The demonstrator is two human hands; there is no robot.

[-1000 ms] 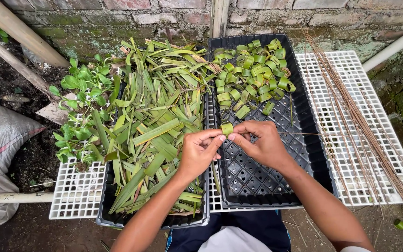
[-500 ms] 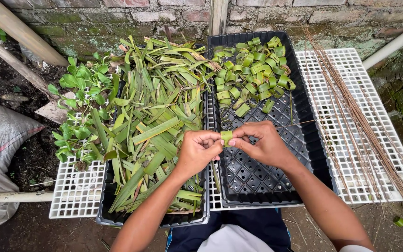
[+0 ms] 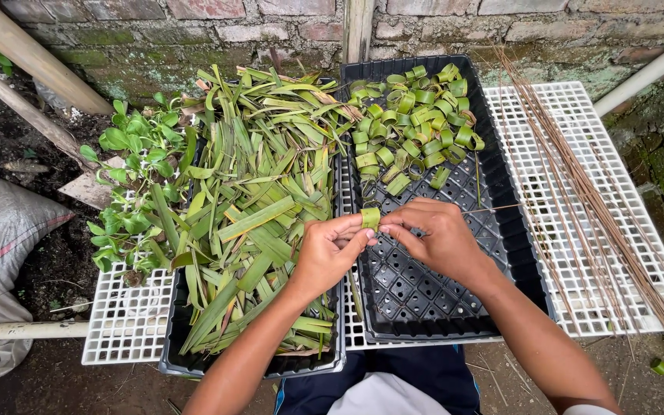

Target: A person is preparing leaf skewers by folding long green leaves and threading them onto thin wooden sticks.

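My left hand (image 3: 330, 252) and my right hand (image 3: 433, 237) meet over the near part of a black tray (image 3: 424, 307). Together they pinch a short green leaf strip (image 3: 370, 218) curled into a small loop. A thin brown stick (image 3: 493, 208) runs out to the right from my right hand's fingers. At the far end of that tray lies a pile of several rolled leaf loops (image 3: 413, 123). To the left, another black tray (image 3: 194, 367) is heaped with long flat green leaves (image 3: 263, 207).
Both trays rest on a white plastic grid rack (image 3: 578, 230). A bundle of thin brown sticks (image 3: 593, 200) lies along its right side. Small leafy plants (image 3: 128, 184) stand at the left. A brick wall (image 3: 286, 31) is behind; a sack (image 3: 1, 253) lies on the ground at left.
Both hands have shifted slightly while working the leaf strip, which stays pinched between the fingertips. Nothing else has moved.
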